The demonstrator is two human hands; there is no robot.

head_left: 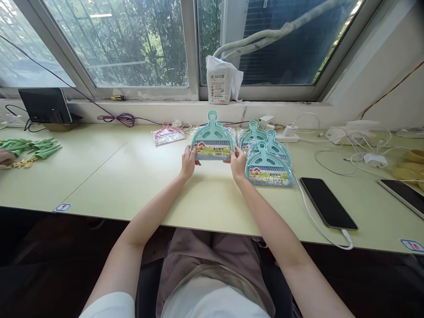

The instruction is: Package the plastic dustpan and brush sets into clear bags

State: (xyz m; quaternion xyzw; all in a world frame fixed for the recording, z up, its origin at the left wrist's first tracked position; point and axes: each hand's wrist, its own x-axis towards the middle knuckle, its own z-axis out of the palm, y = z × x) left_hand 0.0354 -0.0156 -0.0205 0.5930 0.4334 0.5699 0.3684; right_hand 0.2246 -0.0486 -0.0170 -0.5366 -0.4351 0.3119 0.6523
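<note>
Between my two hands is a teal dustpan set [213, 137] in clear wrapping, its handle pointing away from me and its printed label facing me. My left hand [189, 162] grips its left edge, and my right hand [237, 162] grips its right edge. Just right of my right hand, several more wrapped dustpan sets overlap, the nearest one a teal set [270, 170] lying on the table. A smaller pink wrapped set [168, 134] lies to the left, near the back of the table.
A black phone [327, 203] with a white cable lies at right, with chargers and tangled cables [371, 145] behind. At far left are a tablet [45, 106] and green items [46, 149] near another person's hand [6, 157]. A white package [219, 84] stands on the windowsill.
</note>
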